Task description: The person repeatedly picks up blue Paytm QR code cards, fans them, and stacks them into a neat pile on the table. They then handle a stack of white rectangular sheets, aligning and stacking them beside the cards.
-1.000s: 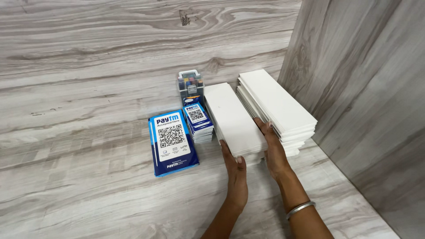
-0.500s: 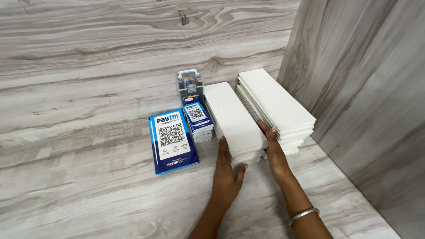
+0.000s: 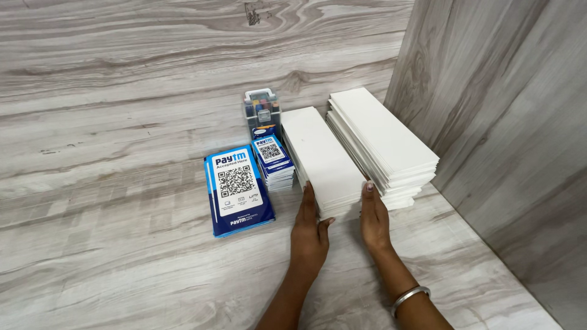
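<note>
A stack of long white cards (image 3: 321, 159) lies on the grey wood-grain surface. My left hand (image 3: 309, 232) rests flat against the stack's near left corner, fingers along its left side and thumb at its near end. My right hand (image 3: 374, 217) presses its fingers against the near right corner of the same stack. Neither hand lifts the cards; both only touch the edges. A silver bangle (image 3: 408, 298) sits on my right wrist.
A taller stack of white cards (image 3: 382, 139) lies right of the first, close to the grey panel wall (image 3: 501, 122). Left of the stacks sit a small pile of blue code cards (image 3: 273, 160), a larger blue code card pile (image 3: 237, 190) and a marker box (image 3: 262, 111).
My right hand slid back from between the two stacks to the near right corner of the left stack. My left hand shifted slightly along the near left corner.
</note>
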